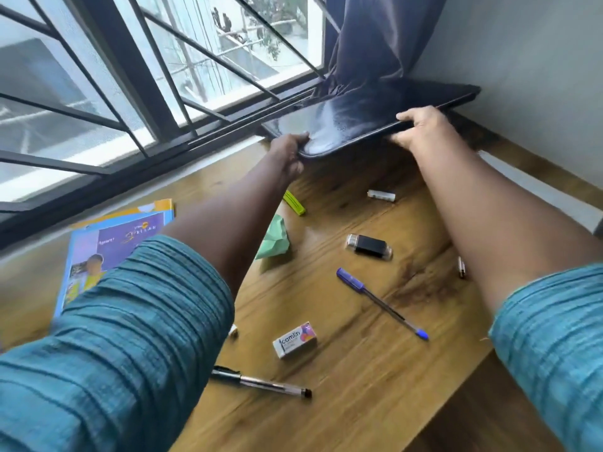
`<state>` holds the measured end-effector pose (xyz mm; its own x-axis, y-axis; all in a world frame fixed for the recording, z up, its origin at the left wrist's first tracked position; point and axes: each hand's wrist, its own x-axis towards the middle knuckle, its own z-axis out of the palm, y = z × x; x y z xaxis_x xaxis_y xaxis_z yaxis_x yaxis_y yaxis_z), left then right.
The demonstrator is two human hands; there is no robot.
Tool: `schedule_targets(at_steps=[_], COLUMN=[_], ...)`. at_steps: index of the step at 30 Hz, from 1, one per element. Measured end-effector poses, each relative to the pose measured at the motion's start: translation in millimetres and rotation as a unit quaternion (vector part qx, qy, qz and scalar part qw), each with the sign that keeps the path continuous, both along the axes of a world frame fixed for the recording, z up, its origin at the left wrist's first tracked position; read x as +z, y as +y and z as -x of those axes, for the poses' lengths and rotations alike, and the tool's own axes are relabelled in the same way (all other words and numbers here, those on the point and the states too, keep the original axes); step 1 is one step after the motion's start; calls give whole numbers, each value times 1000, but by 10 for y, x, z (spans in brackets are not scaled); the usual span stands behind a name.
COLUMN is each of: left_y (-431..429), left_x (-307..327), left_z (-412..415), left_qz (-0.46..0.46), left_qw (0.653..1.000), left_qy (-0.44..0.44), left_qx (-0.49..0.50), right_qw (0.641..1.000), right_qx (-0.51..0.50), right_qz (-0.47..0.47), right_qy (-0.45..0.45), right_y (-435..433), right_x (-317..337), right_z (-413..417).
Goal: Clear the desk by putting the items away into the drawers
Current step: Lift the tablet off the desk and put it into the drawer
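Both my hands are on the closed laptop (pixel 368 112): my left hand (pixel 290 148) grips its near left corner, thumb on top and fingers curled under; my right hand (pixel 421 128) pinches the near edge further along, fingers over the lid and thumb beneath. The near edge is raised off the worktop (pixel 342 402), tilted up towards me; whether the far edge rests on anything by the curtain (pixel 365 44), I cannot tell. I take this to be the step of lifting the biggest item first so it can go into a drawer. No drawer is in view, so next I must draw it back over the small things, keep it level in both grips, and find a drawer wide enough. It looks smooth and glossy, so I should not loosen either grip until it is set down. Everything else is yet to be cleared: below my left hand lie the green marker (pixel 294 203) and a crumpled green paper (pixel 275 238); below my right, a small white tube (pixel 381 195); between my forearms, the USB stick (pixel 368 245), purple pen (pixel 381 303) and eraser box (pixel 295 340); nearer me, the black pen (pixel 261 382); outside my left arm, the booklets (pixel 120 243).
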<state>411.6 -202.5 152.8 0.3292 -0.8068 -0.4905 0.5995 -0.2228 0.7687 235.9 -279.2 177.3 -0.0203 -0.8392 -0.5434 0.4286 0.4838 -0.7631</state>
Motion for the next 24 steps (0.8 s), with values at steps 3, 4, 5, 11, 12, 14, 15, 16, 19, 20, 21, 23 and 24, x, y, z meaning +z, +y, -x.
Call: schedule_targets(at_steps=[3,4,5,11,12,14,15,16,19,20,21,23,24], left_y=[239,347,451,1327,1499,1888,2049,2229,2775,2925,3104,3478,3659], left_x=[94,132,175,487,529,650,695,753,894,920,954,1014,1047], left_z=[34,45,60,200,220,276,293,297,254,219,184,149,131], left_qz=[56,60,67,77,83,98,102,108,128,133,139,138,135], left_qw=[997,997,997,997,996,994,992,989,977,974,971,966,963], left_qy=[54,45,39,-26,-30,-55,-75,-99,-170,-182,-192,-210,-221], left_qx=[12,8,6,19,9,-11,-12,-5,8,11,18,52,79], right_qw=[999,999,996,996,994,994,996,995,991,986,985,990,986], right_qx=[33,33,27,40,37,32,30,43,117,157,173,127,71], right_qz=[33,9,-8,13,19,13,20,26,38,19,7,4,-38], right_qy=[22,-24,-79,-78,-97,-107,-78,-83,-44,-45,-20,-63,-147], right_y=[237,291,370,1225,1417,1804,1974,2153,2680,2746,2857,3179,3228], right_x=[59,48,29,12,53,194,228,270,313,275,292,386,406], right_z=[88,112,166,392,437,483,520,545,639,597,494,389,282])
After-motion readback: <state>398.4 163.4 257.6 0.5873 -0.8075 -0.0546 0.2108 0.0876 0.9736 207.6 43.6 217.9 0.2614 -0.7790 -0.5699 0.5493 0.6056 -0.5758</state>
